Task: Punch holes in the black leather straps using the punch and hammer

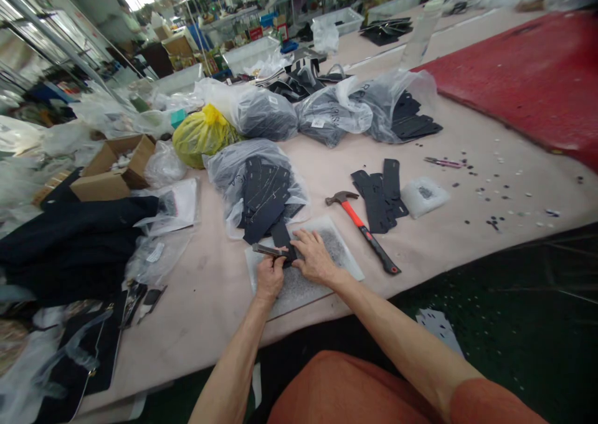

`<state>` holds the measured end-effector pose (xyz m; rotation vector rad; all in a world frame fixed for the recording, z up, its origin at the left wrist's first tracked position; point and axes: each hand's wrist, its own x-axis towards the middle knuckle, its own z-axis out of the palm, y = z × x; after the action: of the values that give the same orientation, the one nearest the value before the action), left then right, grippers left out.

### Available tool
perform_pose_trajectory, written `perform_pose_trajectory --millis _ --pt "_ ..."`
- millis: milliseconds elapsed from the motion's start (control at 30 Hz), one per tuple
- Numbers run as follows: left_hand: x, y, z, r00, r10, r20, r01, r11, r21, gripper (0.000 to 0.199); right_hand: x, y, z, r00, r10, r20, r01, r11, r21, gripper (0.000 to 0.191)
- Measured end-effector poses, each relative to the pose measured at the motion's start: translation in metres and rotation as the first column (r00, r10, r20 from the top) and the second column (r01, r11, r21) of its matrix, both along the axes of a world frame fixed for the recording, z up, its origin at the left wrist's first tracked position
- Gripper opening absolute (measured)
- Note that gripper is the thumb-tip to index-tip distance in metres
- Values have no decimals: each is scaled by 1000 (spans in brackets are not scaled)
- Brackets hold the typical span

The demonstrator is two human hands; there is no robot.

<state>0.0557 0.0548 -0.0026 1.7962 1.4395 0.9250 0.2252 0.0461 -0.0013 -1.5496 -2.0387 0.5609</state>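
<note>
My left hand [270,279] is closed around a metal punch [264,249], which lies tilted over a dark strip [281,235]. Fingers spread, my right hand [316,257] rests at the strip's right edge, fingertips touching it. The near end of the strip is partly hidden by my hands. Beneath both hands lies a whitish, heavily marked board [306,290]. To the right, a claw hammer [364,231] with a red and black handle lies on the table. Just beyond my hands, a pile of dark strips [265,193] spills from a clear plastic bag [219,169].
More dark strips [376,200] and a small white block [424,197] lie past the hammer. Thread snips [443,162] sit among scattered dots. Filled bags [266,114] line the back; a cardboard box [112,169] and dark cloth [70,237] are leftward, a red sheet [523,75] rightward.
</note>
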Motion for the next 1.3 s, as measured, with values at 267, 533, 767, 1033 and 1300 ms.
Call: perform_pose_trajectory --millis 267,533,767,1033,1300 --pt "0 1 -3 1000 18 -20 -17 999 42 24 1 0 -3 1000 -8 -14 8 1000 13 51" --pt "1 0 -6 999 17 -31 -16 1000 26 25 2 0 0 1000 -3 8 3 1000 11 52" --pt "2 1 -11 989 -20 -148 40 990 132 25 2 -1 -1 1000 1 7 -1 1000 6 52" --pt "5 0 -22 949 -23 -314 114 955 273 23 24 0 10 999 -27 28 25 999 45 41" --pt "5 -2 -26 949 0 -316 106 942 319 17 132 -17 14 778 -513 363 577 811 -92 24"
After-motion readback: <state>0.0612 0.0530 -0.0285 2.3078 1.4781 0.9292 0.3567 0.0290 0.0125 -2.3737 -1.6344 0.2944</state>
